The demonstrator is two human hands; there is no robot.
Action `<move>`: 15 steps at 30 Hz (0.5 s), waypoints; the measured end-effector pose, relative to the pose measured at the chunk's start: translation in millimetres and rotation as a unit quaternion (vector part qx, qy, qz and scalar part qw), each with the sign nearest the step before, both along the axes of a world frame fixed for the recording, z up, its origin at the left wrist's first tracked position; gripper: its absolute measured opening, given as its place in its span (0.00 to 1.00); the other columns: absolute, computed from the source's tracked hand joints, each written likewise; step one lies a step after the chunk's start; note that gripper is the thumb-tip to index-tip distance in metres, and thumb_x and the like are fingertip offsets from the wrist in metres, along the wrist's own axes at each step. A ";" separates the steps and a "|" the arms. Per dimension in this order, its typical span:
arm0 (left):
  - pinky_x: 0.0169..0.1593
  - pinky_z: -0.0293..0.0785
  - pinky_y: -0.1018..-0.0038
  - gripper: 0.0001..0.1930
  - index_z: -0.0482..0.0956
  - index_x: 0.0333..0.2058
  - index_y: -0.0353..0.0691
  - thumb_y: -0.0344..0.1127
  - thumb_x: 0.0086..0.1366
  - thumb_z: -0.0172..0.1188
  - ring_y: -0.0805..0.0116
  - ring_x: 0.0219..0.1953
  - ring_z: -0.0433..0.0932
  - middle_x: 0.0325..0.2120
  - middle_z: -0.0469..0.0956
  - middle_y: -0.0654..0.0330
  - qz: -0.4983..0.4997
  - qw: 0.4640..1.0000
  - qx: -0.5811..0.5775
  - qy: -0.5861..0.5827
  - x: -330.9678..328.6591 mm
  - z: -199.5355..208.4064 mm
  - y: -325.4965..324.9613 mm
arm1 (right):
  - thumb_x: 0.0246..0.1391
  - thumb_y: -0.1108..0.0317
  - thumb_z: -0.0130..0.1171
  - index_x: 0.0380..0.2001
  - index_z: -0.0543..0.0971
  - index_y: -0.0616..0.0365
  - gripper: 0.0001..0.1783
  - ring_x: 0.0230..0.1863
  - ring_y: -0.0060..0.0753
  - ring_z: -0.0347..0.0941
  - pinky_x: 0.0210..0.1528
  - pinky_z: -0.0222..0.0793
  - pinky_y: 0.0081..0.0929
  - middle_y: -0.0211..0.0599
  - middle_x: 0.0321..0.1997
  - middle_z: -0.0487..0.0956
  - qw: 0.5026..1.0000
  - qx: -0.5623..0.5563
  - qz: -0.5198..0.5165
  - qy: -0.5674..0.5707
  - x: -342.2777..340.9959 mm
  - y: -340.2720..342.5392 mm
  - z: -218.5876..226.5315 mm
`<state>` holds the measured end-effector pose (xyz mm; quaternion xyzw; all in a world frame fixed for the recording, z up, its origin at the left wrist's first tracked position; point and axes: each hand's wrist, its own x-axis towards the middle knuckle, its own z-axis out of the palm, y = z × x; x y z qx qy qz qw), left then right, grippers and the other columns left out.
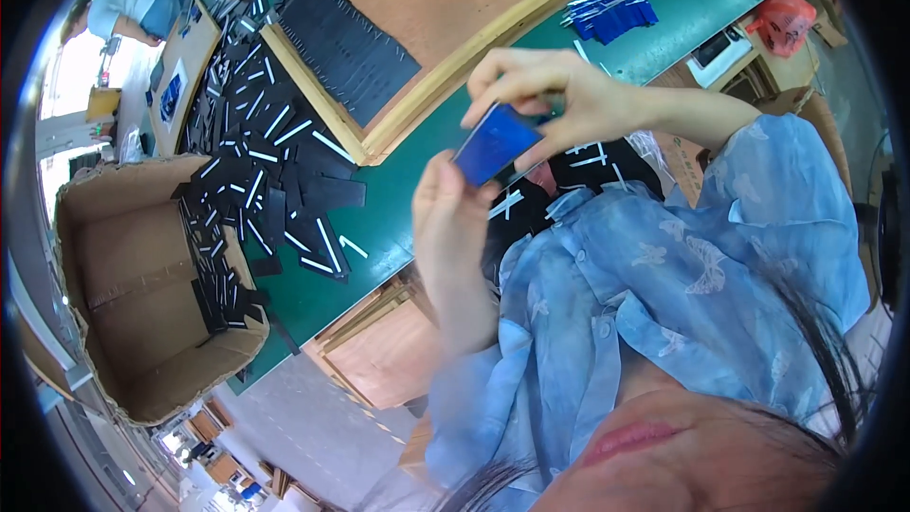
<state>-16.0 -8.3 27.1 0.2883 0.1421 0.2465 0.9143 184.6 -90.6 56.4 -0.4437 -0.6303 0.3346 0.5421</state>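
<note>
A small flat blue piece (pixel 495 145) with a pale strip along one edge is held up in front of my chest, above the green table's near edge. My left hand (pixel 449 207) pinches its lower left end between thumb and fingers. My right hand (pixel 553 95) grips the other end, with its fingers bent over the top; some fingertips are hidden or blurred. Below the hands, several black pieces with white strips (pixel 607 168) lie on my lap. Farther off on the table lies a bundle of similar blue pieces (pixel 611 15).
A wooden-framed board (pixel 464 5) carries a row of black pieces (pixel 346 52). Loose black pieces with white strips (pixel 275 161) are heaped to its left. An open cardboard box (pixel 142 275) adjoins the green table (pixel 379 218). A red plastic bag (pixel 785 23) sits far right; another person (pixel 142 14) is far left.
</note>
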 end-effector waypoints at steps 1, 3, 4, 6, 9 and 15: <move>0.39 0.75 0.73 0.17 0.69 0.47 0.34 0.42 0.68 0.49 0.69 0.39 0.75 0.41 0.75 0.55 -0.010 0.999 -0.036 -0.015 6.4 -0.4 -4.3 | 0.40 0.72 0.69 0.42 0.75 0.57 0.22 0.34 0.19 0.67 0.33 0.62 0.17 0.27 0.43 0.71 0.999 0.034 0.016 -0.012 -3.6 6.1 -1.9; 0.39 0.75 0.72 0.23 0.66 0.52 0.34 0.48 0.70 0.41 0.66 0.40 0.75 0.45 0.73 0.53 -0.016 0.998 -0.047 -0.036 20.6 15.9 -14.3 | 0.38 0.68 0.71 0.40 0.75 0.58 0.23 0.30 0.18 0.66 0.31 0.62 0.18 0.27 0.38 0.73 0.999 0.026 0.032 -0.029 -7.0 19.0 6.9; 0.38 0.75 0.73 0.25 0.66 0.51 0.34 0.51 0.70 0.38 0.65 0.38 0.75 0.46 0.74 0.52 -0.044 0.991 -0.121 -0.019 13.0 6.6 -6.2 | 0.37 0.66 0.71 0.39 0.76 0.58 0.23 0.26 0.15 0.62 0.27 0.58 0.15 0.26 0.37 0.73 0.998 -0.036 0.003 -0.049 -5.5 26.4 19.5; 0.35 0.73 0.75 0.25 0.67 0.49 0.34 0.51 0.70 0.40 0.69 0.33 0.74 0.44 0.75 0.49 0.007 0.998 -0.019 0.062 10.0 1.7 -7.8 | 0.36 0.61 0.70 0.39 0.77 0.60 0.24 0.22 0.15 0.62 0.24 0.59 0.17 0.27 0.29 0.75 0.990 -0.060 -0.047 -0.115 5.8 55.4 30.7; 0.36 0.71 0.79 0.17 0.70 0.45 0.31 0.42 0.70 0.45 0.73 0.32 0.73 0.39 0.77 0.50 0.140 0.943 0.219 0.209 12.5 7.0 -24.3 | 0.35 0.61 0.68 0.36 0.79 0.61 0.22 0.37 0.39 0.77 0.37 0.71 0.34 0.40 0.33 0.80 0.915 -0.006 -0.108 -0.389 23.3 102.9 19.4; 0.41 0.71 0.79 0.13 0.73 0.42 0.31 0.35 0.69 0.46 0.74 0.35 0.73 0.38 0.78 0.53 0.265 0.839 0.363 0.307 0.9 14.0 -29.0 | 0.35 0.63 0.67 0.37 0.80 0.60 0.22 0.39 0.42 0.77 0.43 0.71 0.32 0.40 0.36 0.81 0.909 -0.094 -0.053 -0.403 15.7 129.4 13.2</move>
